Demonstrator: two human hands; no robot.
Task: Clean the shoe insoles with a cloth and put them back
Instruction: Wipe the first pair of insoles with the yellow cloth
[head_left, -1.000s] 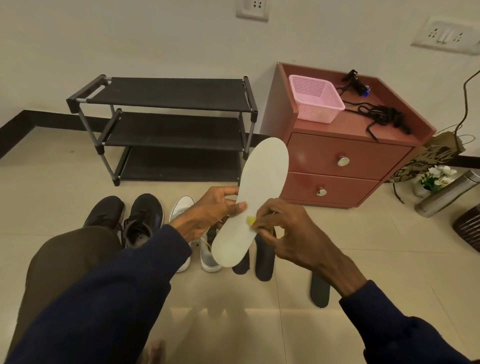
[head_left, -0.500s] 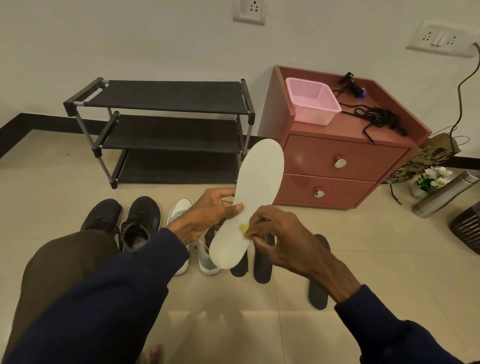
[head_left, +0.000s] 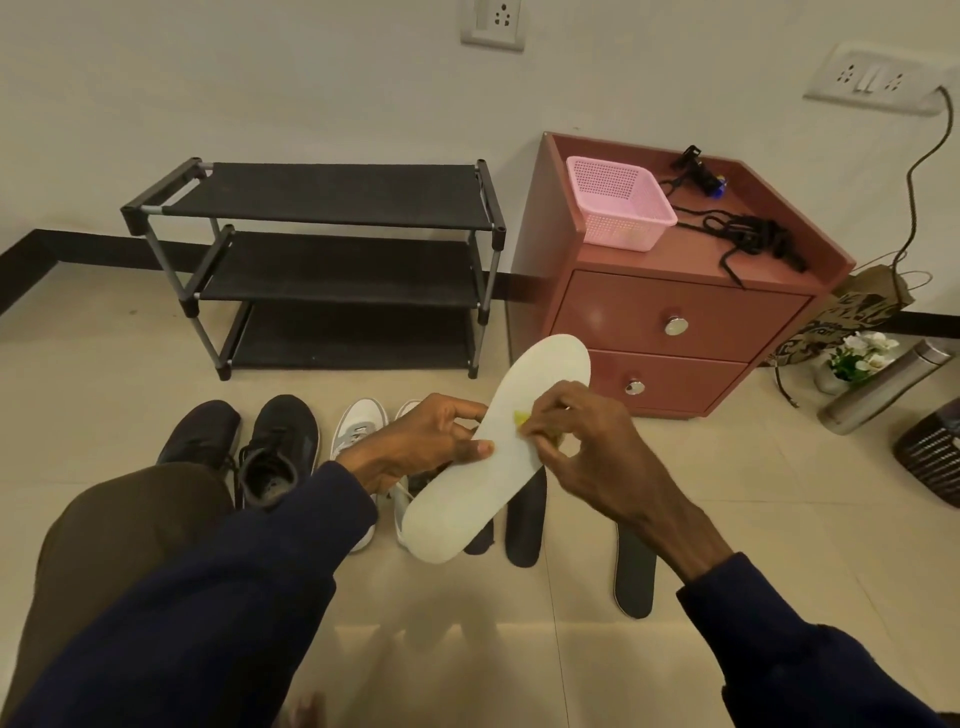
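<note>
A white insole (head_left: 483, 483) is held up over the floor, toe end pointing up and right. My left hand (head_left: 415, 447) grips its left edge near the middle. My right hand (head_left: 582, 452) pinches a small yellow cloth (head_left: 521, 417) against the insole's right side. On the tiles below stand a pair of black shoes (head_left: 280, 447) and a pair of white sneakers (head_left: 358, 426). Black insoles lie beside them, one (head_left: 524, 530) partly under the white insole, another (head_left: 632, 577) further right.
A black three-tier shoe rack (head_left: 332, 260) stands against the wall. Right of it is a red two-drawer cabinet (head_left: 675, 322) carrying a pink basket (head_left: 618, 208) and black cords. A steel flask (head_left: 883, 395), small flower pot and dark woven basket (head_left: 930, 447) sit at the far right.
The white insole has tilted lower and further right. My right hand with the yellow cloth has slid up along the insole toward its toe end.
</note>
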